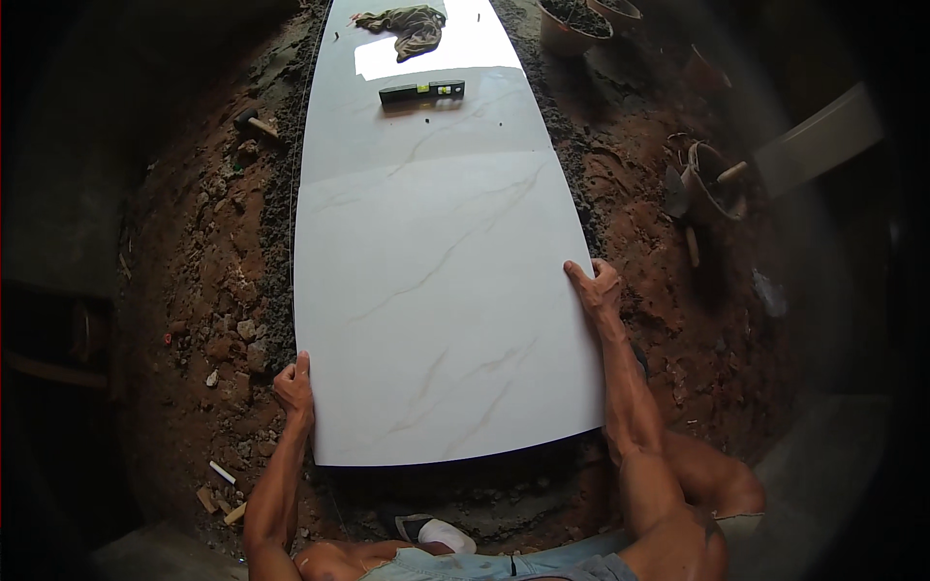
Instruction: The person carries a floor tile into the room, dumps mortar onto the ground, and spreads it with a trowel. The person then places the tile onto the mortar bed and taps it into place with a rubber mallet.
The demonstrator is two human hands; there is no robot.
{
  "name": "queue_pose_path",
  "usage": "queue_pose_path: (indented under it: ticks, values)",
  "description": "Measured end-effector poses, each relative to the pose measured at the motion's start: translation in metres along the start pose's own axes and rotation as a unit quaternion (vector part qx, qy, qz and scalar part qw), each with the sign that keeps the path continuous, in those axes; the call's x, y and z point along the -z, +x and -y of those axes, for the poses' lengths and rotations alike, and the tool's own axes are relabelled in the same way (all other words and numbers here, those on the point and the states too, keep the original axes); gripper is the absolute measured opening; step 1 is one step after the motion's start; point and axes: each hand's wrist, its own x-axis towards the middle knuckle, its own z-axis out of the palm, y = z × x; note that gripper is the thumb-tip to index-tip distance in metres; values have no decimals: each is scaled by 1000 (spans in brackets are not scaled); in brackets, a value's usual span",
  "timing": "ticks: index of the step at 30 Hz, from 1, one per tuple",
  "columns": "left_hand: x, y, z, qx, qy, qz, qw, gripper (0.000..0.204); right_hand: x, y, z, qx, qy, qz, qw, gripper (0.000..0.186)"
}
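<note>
A large white marble-look floor tile (436, 320) with thin brown veins lies in front of me, its near edge close to my feet. My left hand (294, 385) is closed round its left edge near the front corner, thumb up along the side. Farther along the right edge, my right hand (598, 285) grips it with the thumb on the top face and fingers hidden beyond the edge. The tile's far edge meets another glossy tile (349, 136). On that one rest a black spirit level (422, 92) with yellow-green vials and a crumpled dark cloth (412, 29).
Reddish, rubble-strewn soil (208, 252) flanks the tiles, with dark mortar along their sides. A mallet (256, 122) lies at left. To the right are a bucket (715, 184), a trowel (676, 194) and, farther off, a bucket of dark mix (572, 27). A shoe (446, 535) shows below.
</note>
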Motion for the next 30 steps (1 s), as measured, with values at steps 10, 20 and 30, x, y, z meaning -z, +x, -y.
queue_pose_path:
  ticks: [10, 20, 30]
  values:
    - [0, 0, -5, 44, -7, 53, 998, 63, -5, 9, -18, 113, -38, 19, 993, 71]
    - [-8, 1, -2, 18, 122, 61, 990, 69, -3, 4, -24, 120, -226, 16, 967, 61]
    - [43, 28, -51, -98, 277, 23, 956, 48, 50, 27, 4, 69, -363, 76, 926, 53]
